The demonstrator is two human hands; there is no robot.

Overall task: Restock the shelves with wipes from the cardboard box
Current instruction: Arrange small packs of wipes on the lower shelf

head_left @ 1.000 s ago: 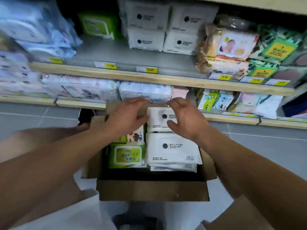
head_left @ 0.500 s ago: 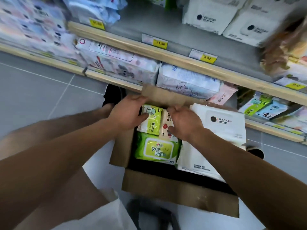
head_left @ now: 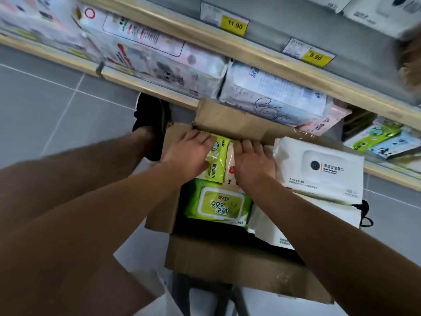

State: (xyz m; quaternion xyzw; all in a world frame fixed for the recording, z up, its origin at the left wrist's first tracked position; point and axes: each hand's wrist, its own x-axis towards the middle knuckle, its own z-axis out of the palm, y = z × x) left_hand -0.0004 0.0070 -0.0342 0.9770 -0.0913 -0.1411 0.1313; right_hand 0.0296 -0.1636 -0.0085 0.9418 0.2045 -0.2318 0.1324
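Seen from the head camera, a person works over an open cardboard box (head_left: 230,267) set on a grey tiled floor (head_left: 45,110) in front of low, wood-edged store shelves (head_left: 262,53) carrying yellow price tags (head_left: 234,25) marked 11.90 and 8.90. Soft, crinkled plastic multipacks (head_left: 159,58) of wipes fill the bottom shelf, just beyond the box's raised brown flap (head_left: 227,119). Inside the box, the left hand (head_left: 189,153) lies on a small glossy lime-green wipes pack (head_left: 216,160), its fingers (head_left: 200,137) together and curled over the pack's far edge; whether they actually grip it cannot be told. The right hand (head_left: 252,165) rests on a slim cream pack (head_left: 230,172) beside it, fingers close together and bent at the flap. Nearer the camera sits a larger green pack (head_left: 218,204) with a rounded lid label. To the right, flat white packs (head_left: 323,169) with matte wrappers are stacked, the top one tilted.
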